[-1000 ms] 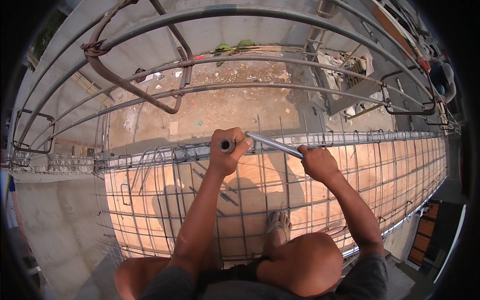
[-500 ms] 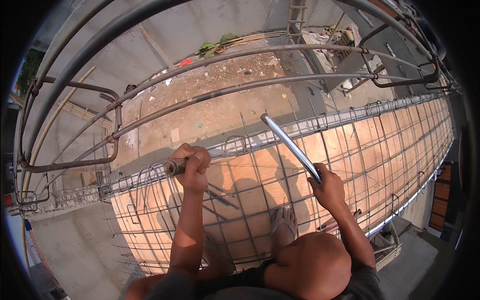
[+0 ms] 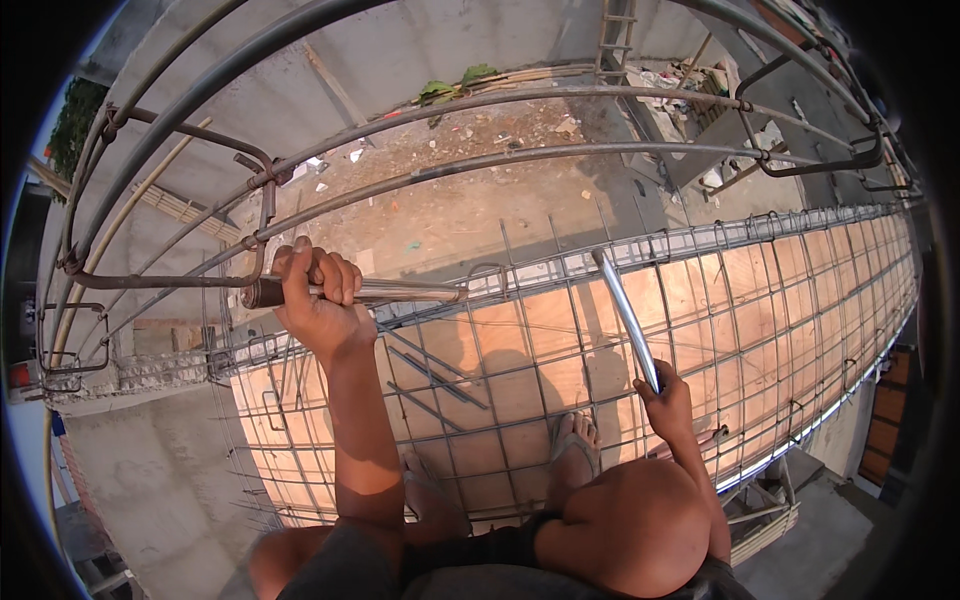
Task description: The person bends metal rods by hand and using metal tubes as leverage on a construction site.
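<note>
My left hand (image 3: 318, 297) is wrapped round a metal pipe (image 3: 412, 291). The pipe's dark end lies beside the lower bar of a bent steel stirrup (image 3: 160, 284); whether they touch I cannot tell. Its shiny length runs rightward over the mat's far edge. In my right hand (image 3: 667, 402), closed on its near end, is a second shiny metal pipe (image 3: 628, 322), slanting away and left above the mesh. Beneath both hands a rebar mesh (image 3: 630, 342) covers plywood sheets (image 3: 530, 385). Several short loose steel rods (image 3: 440, 378) lie between my hands.
Long horizontal rebars (image 3: 480, 167) with stirrups form a cage across the far side. Upright rod ends (image 3: 556, 235) stick up along the mesh's far edge. Beyond lies lower ground (image 3: 470, 200) with rubble and a ladder (image 3: 614, 45). My sandalled feet (image 3: 575, 445) stand on the mesh.
My left hand has moved left and away with its pipe, up to the stirrup. My right hand has shifted slightly right and nearer, its pipe now steeper. The view has shifted a little.
</note>
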Tool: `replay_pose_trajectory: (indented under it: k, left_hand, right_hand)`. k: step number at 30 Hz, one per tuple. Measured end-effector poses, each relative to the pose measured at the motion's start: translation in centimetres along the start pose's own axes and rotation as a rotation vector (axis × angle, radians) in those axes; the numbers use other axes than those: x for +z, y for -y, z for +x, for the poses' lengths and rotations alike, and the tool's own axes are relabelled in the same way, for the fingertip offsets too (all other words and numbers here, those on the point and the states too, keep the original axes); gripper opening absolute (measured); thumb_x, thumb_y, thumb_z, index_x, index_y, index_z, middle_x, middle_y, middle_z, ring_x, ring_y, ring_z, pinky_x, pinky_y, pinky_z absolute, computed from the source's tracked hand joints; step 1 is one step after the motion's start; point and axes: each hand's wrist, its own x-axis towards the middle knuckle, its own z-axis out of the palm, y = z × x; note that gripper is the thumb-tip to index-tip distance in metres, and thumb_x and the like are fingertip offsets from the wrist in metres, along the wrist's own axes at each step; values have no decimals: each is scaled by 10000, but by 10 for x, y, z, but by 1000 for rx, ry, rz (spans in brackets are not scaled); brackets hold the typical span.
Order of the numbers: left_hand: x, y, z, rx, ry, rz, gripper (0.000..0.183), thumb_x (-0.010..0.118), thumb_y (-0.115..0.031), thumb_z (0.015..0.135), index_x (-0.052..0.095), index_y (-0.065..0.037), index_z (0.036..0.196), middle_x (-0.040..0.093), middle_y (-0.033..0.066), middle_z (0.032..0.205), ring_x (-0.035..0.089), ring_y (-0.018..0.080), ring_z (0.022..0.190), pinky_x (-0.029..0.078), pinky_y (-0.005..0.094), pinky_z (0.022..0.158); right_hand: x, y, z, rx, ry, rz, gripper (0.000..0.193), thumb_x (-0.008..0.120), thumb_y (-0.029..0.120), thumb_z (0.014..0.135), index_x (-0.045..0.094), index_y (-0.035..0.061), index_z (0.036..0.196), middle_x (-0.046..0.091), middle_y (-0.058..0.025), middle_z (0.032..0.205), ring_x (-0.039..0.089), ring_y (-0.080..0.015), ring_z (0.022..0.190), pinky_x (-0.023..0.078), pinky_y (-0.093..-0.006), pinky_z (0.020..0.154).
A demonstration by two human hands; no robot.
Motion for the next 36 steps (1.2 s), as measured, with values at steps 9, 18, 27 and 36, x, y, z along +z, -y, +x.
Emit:
replay_pose_trajectory:
  k: [9,18,27,36]
  left_hand:
    - [2,16,-18,35,66,-9,352,629,-163,931,375,-138,688,342,-8,481,298,90,387,264,269,410]
    - [1,32,-33,108,189,44,347,539,-146,969,353,-135,676,316,-1,477,294,102,404,283,290,438]
    - [-15,65,-33,132,277,71,347,523,-116,970,330,-125,682,323,-1,495,298,99,415,279,285,426]
    - [-23,64,-29,77,403,-40,321,528,-118,938,314,-130,699,318,-2,484,287,112,415,296,303,450]
  right_hand:
    - [6,16,-7,-36,107,-60,413,745,197,864,625,-17,1197,562,-126,609,519,-190,529,421,-367,535]
    - [18,23,-11,-7,155,49,404,744,192,868,628,-34,1181,570,-112,605,515,-167,523,413,-354,524]
    - [12,45,-4,-47,185,-31,406,751,185,862,633,-20,1191,581,-114,610,517,-169,516,422,-350,529]
    - [20,43,7,-106,154,12,400,746,183,863,627,-22,1184,552,-119,595,485,-175,516,407,-352,528]
